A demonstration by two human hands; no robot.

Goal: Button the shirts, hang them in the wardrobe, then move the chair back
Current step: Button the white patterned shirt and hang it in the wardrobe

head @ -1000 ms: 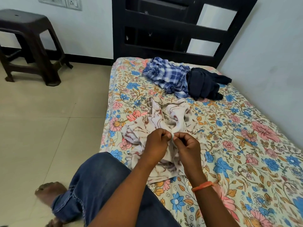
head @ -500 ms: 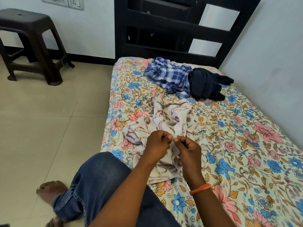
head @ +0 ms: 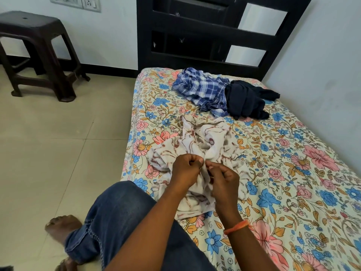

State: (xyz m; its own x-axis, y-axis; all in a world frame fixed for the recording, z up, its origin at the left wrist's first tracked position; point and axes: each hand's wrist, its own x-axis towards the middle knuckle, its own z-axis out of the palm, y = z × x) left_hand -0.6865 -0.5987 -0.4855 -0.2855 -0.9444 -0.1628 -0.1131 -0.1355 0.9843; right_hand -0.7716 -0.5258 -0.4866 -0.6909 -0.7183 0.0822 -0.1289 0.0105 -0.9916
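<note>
**Both hands pinch the white shirt's front edge**

On the flowered bedsheet [head: 293, 173], near the bed's left edge, lies a crumpled white shirt with brown marbled print [head: 205, 141]. The left hand [head: 187, 169] and the right hand [head: 224, 178] meet over its middle, fingers curled, each pinching a fold of the shirt's edge between thumb and fingertips; the two pinches almost touch. Whether a button sits between them cannot be told. An orange band [head: 236, 226] circles the right wrist. The person's knee in blue jeans [head: 117, 208] juts out beside the bed, with a bare foot [head: 62, 229] on the tiled floor [head: 58, 143].

Farther up the bed, near the dark headboard [head: 214, 32], a blue checked shirt [head: 203, 90] lies bunched, touching a dark navy garment [head: 248, 102] on its right. A dark plastic stool [head: 37, 53] stands on the floor by the wall, well apart from the bed.
</note>
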